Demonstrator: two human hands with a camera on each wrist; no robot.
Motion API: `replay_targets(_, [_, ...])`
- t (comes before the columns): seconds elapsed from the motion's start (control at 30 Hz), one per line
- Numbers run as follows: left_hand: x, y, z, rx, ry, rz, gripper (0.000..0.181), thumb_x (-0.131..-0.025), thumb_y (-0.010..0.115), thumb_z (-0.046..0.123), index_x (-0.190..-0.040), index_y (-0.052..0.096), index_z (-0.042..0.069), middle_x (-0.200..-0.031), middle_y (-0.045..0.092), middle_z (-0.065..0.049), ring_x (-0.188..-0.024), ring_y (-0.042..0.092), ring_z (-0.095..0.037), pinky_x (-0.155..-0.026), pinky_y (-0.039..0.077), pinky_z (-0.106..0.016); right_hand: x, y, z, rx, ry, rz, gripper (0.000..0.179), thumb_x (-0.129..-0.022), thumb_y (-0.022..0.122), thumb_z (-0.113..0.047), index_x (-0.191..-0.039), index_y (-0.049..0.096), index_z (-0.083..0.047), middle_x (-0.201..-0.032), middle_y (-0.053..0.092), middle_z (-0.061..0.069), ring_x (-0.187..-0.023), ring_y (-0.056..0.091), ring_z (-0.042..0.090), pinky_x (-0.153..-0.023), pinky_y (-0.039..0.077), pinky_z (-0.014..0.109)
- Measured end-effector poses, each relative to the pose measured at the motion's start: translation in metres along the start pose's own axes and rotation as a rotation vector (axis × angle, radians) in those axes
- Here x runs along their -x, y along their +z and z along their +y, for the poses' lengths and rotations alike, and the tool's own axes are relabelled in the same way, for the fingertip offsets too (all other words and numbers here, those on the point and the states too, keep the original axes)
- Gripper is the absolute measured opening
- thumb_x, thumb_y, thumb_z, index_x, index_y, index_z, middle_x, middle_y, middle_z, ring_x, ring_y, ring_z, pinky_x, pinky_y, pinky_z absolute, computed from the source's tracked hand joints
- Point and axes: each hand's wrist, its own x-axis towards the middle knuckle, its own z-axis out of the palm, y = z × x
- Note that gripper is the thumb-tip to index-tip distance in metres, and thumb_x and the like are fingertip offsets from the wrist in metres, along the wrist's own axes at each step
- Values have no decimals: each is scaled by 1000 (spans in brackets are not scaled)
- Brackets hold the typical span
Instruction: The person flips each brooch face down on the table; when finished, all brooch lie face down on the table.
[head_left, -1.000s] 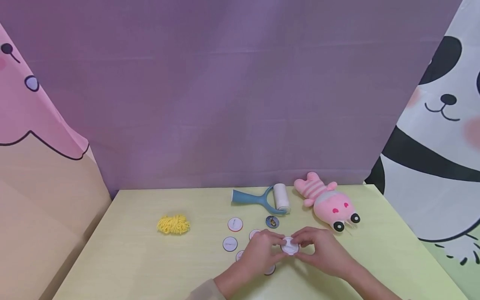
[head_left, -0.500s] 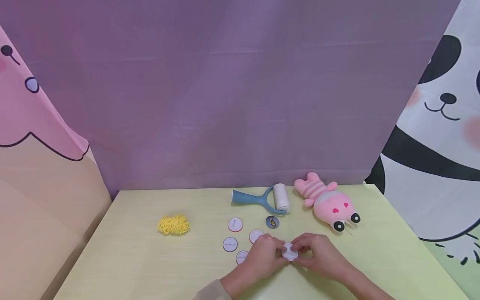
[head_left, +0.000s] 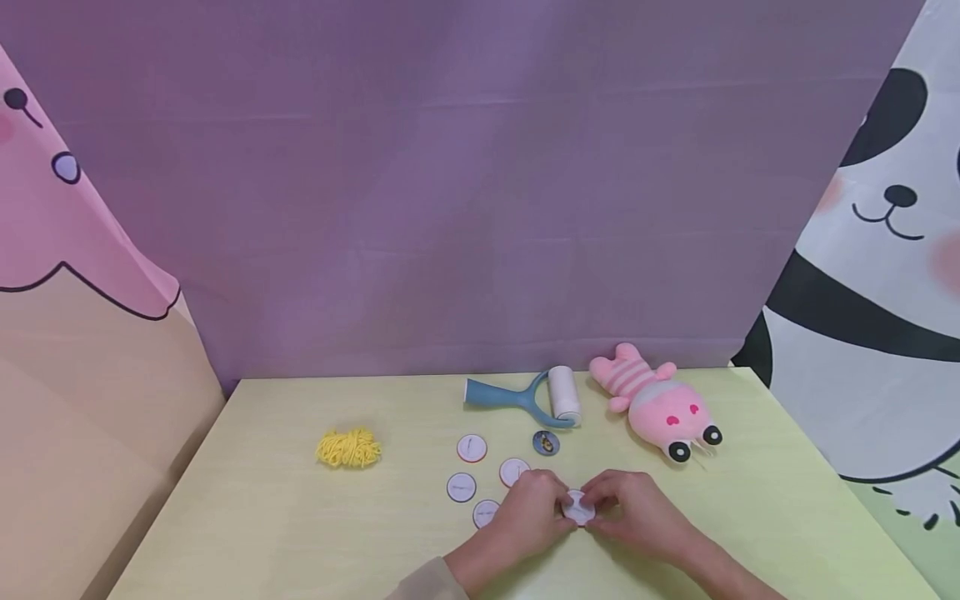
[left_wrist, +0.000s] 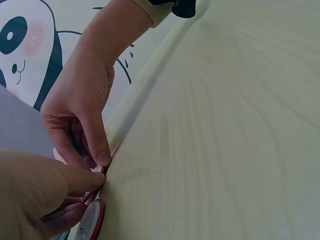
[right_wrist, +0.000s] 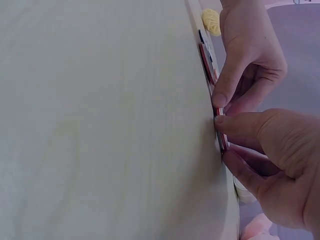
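Note:
A small round white disc (head_left: 578, 507) with a red edge sits between my two hands in the head view. My left hand (head_left: 528, 514) pinches its left side with thumb and finger. From the right, my right hand (head_left: 637, 512) pinches the opposite side. In the right wrist view the disc (right_wrist: 221, 132) lies low, at the tabletop, its edge between the fingertips of both hands; whether it touches the table I cannot tell. Another red-rimmed disc (left_wrist: 91, 221) lies just beside my left hand in the left wrist view.
Several white discs (head_left: 461, 487) lie left of the hands, with a dark picture disc (head_left: 546, 442) beyond. Farther back are a blue-handled lint roller (head_left: 517, 398) and a pink plush toy (head_left: 660, 406). A yellow yarn bundle (head_left: 348, 448) lies on the left of the table (head_left: 285, 533).
Both hands have moved a little nearer to me and lower with the white disc. The left hand now hides a disc that showed beneath it earlier.

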Motion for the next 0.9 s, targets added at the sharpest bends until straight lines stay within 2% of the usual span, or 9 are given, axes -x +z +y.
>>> replay_targets(0.13, [-1, -2, 0, -8, -15, -26, 17, -81, 94, 23, -89, 86, 11, -83, 75, 6, -83, 64, -3, -79, 52, -15, -3, -2, 0, 21, -11, -19, 13, -82, 89, -7, -93, 83, -11, -97, 80, 1, -85, 72, 5, -75, 64, 25])
replay_targets(0.27, [-8, -12, -5, 17, -42, -57, 15, -81, 91, 20, -92, 86, 11, -86, 76, 4, -84, 65, -5, -78, 53, -16, -9, -13, 3, 43, -13, -24, 13, -85, 84, -4, -95, 81, -13, -91, 77, -5, -81, 69, 4, -73, 63, 26])
replay_targets(0.47, [-25, -35, -28, 63, -86, -28, 23, -87, 86, 17, -108, 84, 10, -99, 80, -4, -86, 70, -10, -71, 54, -16, -25, -29, 12, 79, 13, 32, 15, -86, 80, -3, -101, 80, -8, -90, 77, -2, -77, 71, 5, -72, 65, 29])
replay_targets(0.6, [-34, -43, -45, 105, -134, -14, 28, -89, 85, 18, -116, 82, 7, -109, 81, -7, -95, 74, -18, -76, 57, -19, -39, -29, 17, 81, 24, 43, 15, -88, 79, -2, -103, 80, -4, -92, 80, 3, -77, 75, 11, -74, 66, 32])
replay_targets(0.77, [-45, -37, -64, 99, -173, 4, 33, -88, 85, 17, -118, 81, 5, -111, 82, -8, -97, 78, -21, -80, 62, -25, -55, -21, 19, 128, 55, 48, 16, -89, 76, -4, -104, 80, -5, -93, 81, 2, -78, 75, 12, -75, 65, 32])
replay_targets(0.9, [-54, -26, -69, 75, -174, -8, 35, -88, 86, 20, -120, 81, 6, -111, 82, -5, -101, 78, -18, -85, 62, -26, -64, -11, 19, 142, 53, 62, 18, -86, 76, -1, -103, 80, -3, -86, 78, 2, -72, 68, 8, -68, 60, 25])
